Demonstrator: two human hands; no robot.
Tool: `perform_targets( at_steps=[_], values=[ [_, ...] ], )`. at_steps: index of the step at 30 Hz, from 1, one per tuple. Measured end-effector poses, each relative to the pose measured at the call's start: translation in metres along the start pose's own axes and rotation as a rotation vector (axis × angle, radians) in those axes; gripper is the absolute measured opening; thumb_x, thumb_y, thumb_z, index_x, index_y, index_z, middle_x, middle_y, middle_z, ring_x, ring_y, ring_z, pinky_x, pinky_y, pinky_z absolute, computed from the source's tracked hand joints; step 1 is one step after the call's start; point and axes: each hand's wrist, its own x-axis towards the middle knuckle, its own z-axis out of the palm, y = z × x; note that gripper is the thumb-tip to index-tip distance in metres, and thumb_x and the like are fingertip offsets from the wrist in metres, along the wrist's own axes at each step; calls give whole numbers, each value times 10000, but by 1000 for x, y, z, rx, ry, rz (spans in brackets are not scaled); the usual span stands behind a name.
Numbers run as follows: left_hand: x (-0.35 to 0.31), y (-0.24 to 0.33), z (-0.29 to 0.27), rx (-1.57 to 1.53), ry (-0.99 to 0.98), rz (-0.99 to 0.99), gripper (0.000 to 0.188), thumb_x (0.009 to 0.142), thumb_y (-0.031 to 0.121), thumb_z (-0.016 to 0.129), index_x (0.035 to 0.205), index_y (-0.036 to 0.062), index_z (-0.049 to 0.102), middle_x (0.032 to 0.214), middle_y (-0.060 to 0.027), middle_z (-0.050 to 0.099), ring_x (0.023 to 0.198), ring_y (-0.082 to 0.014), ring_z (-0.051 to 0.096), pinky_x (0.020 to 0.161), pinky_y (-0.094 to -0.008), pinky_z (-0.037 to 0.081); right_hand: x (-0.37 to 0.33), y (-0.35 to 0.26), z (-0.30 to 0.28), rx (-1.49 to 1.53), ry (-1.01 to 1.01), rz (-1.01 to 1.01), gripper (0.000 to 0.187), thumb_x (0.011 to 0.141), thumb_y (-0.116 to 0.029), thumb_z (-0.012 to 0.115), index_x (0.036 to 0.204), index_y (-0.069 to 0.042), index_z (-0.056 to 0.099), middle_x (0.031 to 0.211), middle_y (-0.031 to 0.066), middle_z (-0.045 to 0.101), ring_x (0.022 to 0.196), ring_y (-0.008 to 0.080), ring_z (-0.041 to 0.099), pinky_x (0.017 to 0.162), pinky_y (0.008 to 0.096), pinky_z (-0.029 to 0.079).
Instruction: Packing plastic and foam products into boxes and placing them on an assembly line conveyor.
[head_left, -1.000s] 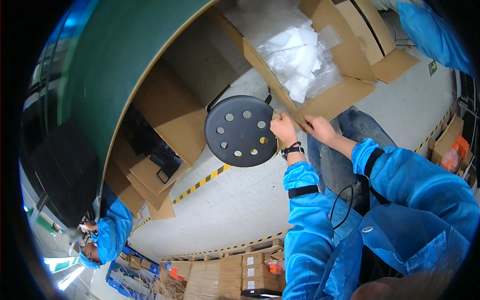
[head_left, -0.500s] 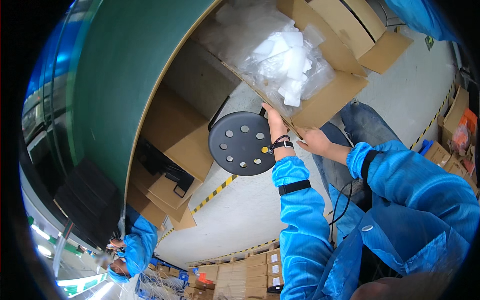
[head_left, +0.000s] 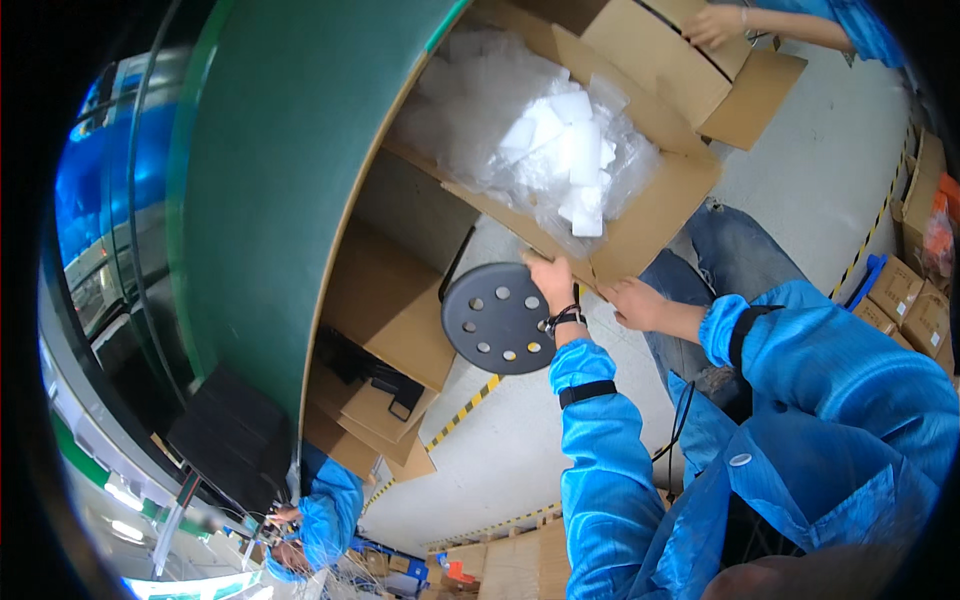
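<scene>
An open cardboard box (head_left: 655, 225) holds clear plastic bags and white foam-like pieces (head_left: 572, 150). My left hand (head_left: 553, 283), with a dark wristband, is closed on the box's near edge, its fingertips partly blurred. Close by, my right hand (head_left: 640, 304) has its fingers curled against the box's near corner; the far side of that grip is hidden. Below and left of my left hand stands a round black stool (head_left: 490, 325) with holes in its seat.
A green-topped table (head_left: 270, 130) runs along the left, with cardboard and black parts (head_left: 395, 395) beneath it. Another person's hand (head_left: 715, 25) rests on a second box (head_left: 655, 65). A co-worker in blue (head_left: 332, 510) is at lower left. Boxes (head_left: 905, 300) stand at right.
My left hand has slid along the box edge toward the corner, nearer my right hand. The view has shifted slightly. Another person's hand has come onto the second box.
</scene>
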Motion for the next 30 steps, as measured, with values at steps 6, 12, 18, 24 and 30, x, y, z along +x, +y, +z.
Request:
perform_targets(
  at_steps=[6,12,18,24,30],
  values=[
    [17,31,20,19,97,16,277,786,118,536,960,-97,557,929,-301,612,906,-460,578,786,-481,455,-59,48,-34,216,27,-10,586,759,-95,569,1310,1,395,1184,222,538,1084,354,527,942,416,420],
    [62,-3,2,-212,49,5,347,798,119,560,1077,-86,560,994,-294,619,964,-418,594,832,-436,457,-129,102,-85,268,175,160,453,768,-92,566,1210,-14,502,1184,208,551,1101,358,528,934,413,437],
    [123,18,-5,96,123,-9,339,790,199,574,932,-105,626,929,-304,629,919,-436,603,809,-446,471,-213,156,-89,447,251,386,442,747,-48,542,1184,20,525,1150,208,576,1078,320,562,931,383,450],
    [132,22,-6,17,257,137,257,737,181,590,812,-57,655,766,-262,646,780,-423,634,721,-456,500,-298,166,-59,618,369,651,411,738,-42,530,1143,26,542,1050,183,624,992,282,607,895,371,471],
    [144,10,-52,134,356,127,172,705,111,584,763,-44,635,787,-258,647,798,-395,645,708,-458,511,-368,195,-2,712,403,946,277,750,-51,547,1018,0,596,913,139,645,853,235,622,808,353,497]
  ],
)
